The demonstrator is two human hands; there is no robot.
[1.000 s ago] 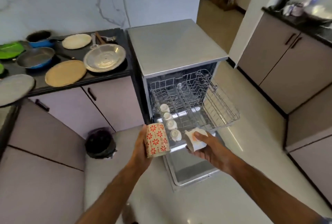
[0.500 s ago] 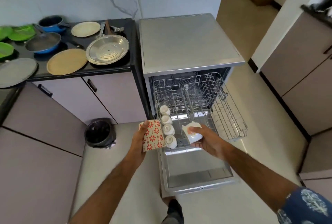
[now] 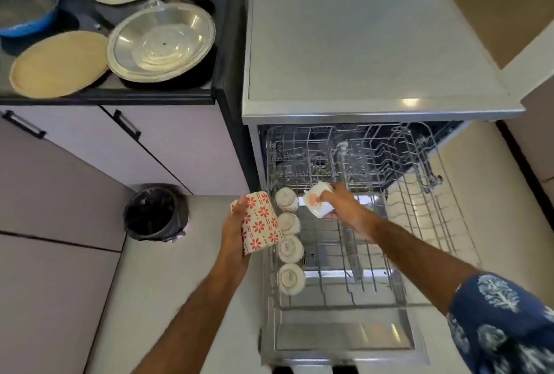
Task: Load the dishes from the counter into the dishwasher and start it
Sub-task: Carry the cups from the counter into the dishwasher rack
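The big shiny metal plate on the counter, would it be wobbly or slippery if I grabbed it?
The big shiny metal plate is probably stiff, since it looks like steel. Its smooth gleaming surface could be slippery. It rests tilted, overlapping the tan plate, so it may rock or clatter when lifted.

4 upturned white cups [image 3: 289, 225] in a row in dishwasher rack [image 3: 419, 223]

Right hand [image 3: 340, 208] covers most of a white cup [image 3: 314, 202]; its orange mark is blurred, shape unreadable. Left hand [image 3: 235, 232] hides the near side of the patterned mug [image 3: 260, 220]. Far up-left of it, blue pan [image 3: 27, 10] is cut by the frame edge. Right sleeve [image 3: 506, 322] is cropped at the corner.
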